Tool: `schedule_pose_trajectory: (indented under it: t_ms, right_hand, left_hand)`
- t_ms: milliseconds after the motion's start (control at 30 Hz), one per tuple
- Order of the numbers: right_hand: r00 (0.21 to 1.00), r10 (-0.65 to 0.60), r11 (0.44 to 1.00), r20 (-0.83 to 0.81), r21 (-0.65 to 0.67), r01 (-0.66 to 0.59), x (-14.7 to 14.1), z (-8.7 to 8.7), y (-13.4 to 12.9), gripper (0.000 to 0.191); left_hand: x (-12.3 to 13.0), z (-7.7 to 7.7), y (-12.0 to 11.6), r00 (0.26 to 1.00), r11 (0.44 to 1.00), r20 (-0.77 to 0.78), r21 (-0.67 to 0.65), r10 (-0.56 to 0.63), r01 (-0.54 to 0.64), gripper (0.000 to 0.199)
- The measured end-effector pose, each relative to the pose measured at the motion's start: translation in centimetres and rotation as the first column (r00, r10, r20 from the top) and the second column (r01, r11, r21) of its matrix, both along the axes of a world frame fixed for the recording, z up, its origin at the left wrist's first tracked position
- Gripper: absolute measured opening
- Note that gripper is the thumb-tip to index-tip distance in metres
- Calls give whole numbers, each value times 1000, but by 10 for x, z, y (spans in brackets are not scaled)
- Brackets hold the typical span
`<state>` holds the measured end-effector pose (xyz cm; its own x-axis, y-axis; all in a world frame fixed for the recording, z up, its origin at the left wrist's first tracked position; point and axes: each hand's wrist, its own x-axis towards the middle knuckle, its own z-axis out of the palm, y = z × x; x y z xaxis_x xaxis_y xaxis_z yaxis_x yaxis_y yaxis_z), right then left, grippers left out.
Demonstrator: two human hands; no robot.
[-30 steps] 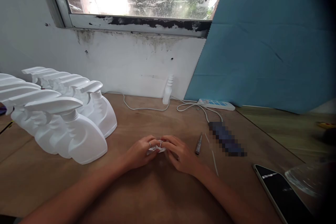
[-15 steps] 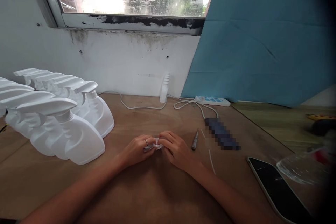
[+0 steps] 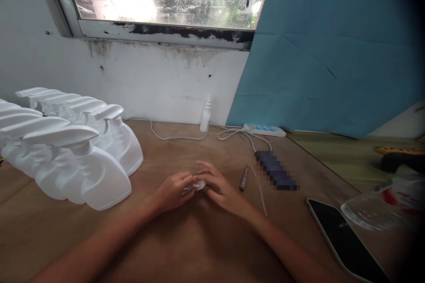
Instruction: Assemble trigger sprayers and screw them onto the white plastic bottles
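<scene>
My left hand, with a ring on one finger, pinches a small crumpled-looking white piece, perhaps thin plastic; its exact kind does not show. From the other side my right hand has thumb and fingertips at the same piece, while its upper fingers stretch out above it. Both hands are just over the wooden table, and the fingers cover part of the piece. A short metallic screwdriver-like tool lies right of my right hand, and a thin white strip is beside it.
Rows of white trigger-spray-shaped bottles stand at the left. A small white bottle is by the wall. To the right are a power strip with cable, a blurred dark item, a phone and a clear bottle.
The upper fingers of my right hand have lifted and straightened off the white piece. My left hand keeps its pinch. The view has shifted slightly.
</scene>
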<state>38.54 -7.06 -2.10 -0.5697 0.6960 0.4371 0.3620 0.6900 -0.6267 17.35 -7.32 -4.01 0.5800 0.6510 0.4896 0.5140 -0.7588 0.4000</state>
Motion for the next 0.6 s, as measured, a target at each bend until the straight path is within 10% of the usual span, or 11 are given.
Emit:
schedule_pose_trajectory:
  t_ms: [100, 200, 300, 600]
  right_hand:
    - [951, -309, 950, 10, -42, 309, 38, 19, 14, 27]
    - [665, -603, 738, 441, -7, 675, 89, 29, 15, 24]
    - [403, -503, 546, 764, -80, 834, 129, 19, 1, 40]
    - [465, -424, 464, 777, -254, 848, 129, 8, -19, 34]
  left_hand:
    - [1, 1, -3, 999, 998, -16, -43, 36, -37, 6]
    - [2, -2, -4, 998, 984, 37, -170, 53, -46, 10]
    - [2, -5, -2, 979, 950, 179, -312, 95, -35, 27]
    - [2, 5, 1, 974, 924, 218, -382, 67, 22, 24]
